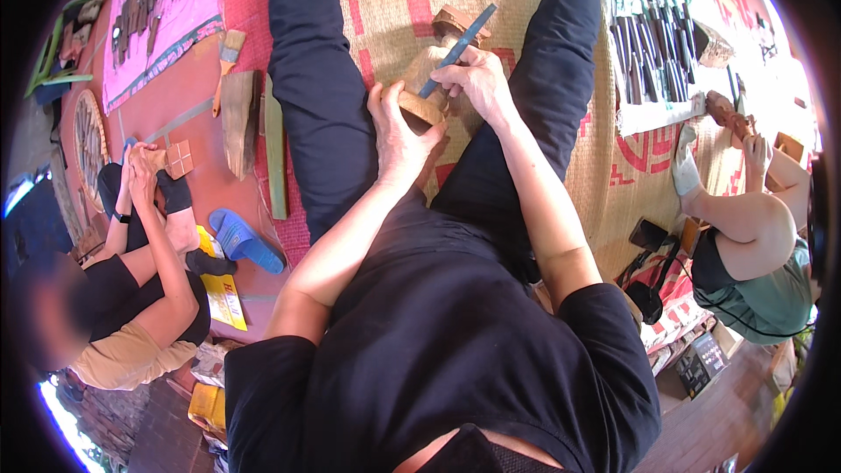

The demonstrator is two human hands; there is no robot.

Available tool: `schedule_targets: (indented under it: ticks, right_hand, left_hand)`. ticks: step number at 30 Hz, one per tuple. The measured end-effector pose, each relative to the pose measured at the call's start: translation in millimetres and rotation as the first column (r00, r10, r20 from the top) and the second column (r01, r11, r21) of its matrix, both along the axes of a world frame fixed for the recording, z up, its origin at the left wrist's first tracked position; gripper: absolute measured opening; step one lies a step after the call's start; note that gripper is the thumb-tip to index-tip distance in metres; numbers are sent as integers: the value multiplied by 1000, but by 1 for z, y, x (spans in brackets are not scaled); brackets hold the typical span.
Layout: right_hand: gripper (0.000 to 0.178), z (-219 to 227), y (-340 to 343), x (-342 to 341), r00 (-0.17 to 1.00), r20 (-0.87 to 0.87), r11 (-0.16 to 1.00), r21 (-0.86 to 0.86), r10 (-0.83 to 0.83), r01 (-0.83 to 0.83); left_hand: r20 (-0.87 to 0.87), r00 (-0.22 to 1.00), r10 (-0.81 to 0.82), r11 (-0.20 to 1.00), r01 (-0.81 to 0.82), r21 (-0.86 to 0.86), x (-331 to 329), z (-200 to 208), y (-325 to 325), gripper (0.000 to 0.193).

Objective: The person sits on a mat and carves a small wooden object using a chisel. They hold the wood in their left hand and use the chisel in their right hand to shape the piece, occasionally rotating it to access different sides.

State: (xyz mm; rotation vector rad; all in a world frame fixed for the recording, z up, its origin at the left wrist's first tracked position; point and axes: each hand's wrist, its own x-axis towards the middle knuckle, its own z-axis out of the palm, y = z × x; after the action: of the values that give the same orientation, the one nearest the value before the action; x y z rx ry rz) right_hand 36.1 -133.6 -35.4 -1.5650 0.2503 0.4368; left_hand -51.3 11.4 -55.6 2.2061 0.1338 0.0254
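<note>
The wooden piece (420, 108) I was holding sat in the upper middle of the frame, between my dark trouser legs (320, 79). Its long axis ran aslant, from a blocky end at the lower left to a rounded, darker brown end at the upper right. My left hand (401, 144) was clamped on the lower end, thumb on one side and fingers on the other. My right hand (477, 88) had its thumb and fingers pinched together on a slim blue-grey tool (466, 44), which lay at a slant over the wood, one end toward the upper right of the frame and the other toward the lower left. The tool looked straight, smooth and bar-like; the wood was pale tan at the lower block, with flat faces and hard edges. Beneath spread a woven straw mat (394, 9) with red patterning. The tool and my right hand hid much of the wood's middle, and I could not make out whether the tool's lower tip touched it.
</note>
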Motion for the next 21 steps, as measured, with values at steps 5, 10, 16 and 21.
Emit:
schedule_targets:
  ticks: [5, 10, 16, 21]
  right_hand:
    - [18, 6, -4, -6, 991, -112, 993, 101, 74, -62]
    - [30, 1, -10, -9, 998, -54, 999, 49, -9, 12]
    - [15, 3, -1, -10, 988, -123, 985, 158, 91, -71]
    - [11, 1, 4, -12, 994, -105, 990, 141, 19, -4]
  left_hand:
    - [-8, 1000, 7, 1000, -7, -5, 0, 1, -1, 91]
    - [-7, 1000, -1, 1000, 1, 2, 0, 1, 0, 91]
    - [-15, 1000, -1, 1000, 1, 12, 0, 1, 0, 91]
    - [6, 1000, 0, 1000, 0, -11, 0, -1, 1, 91]
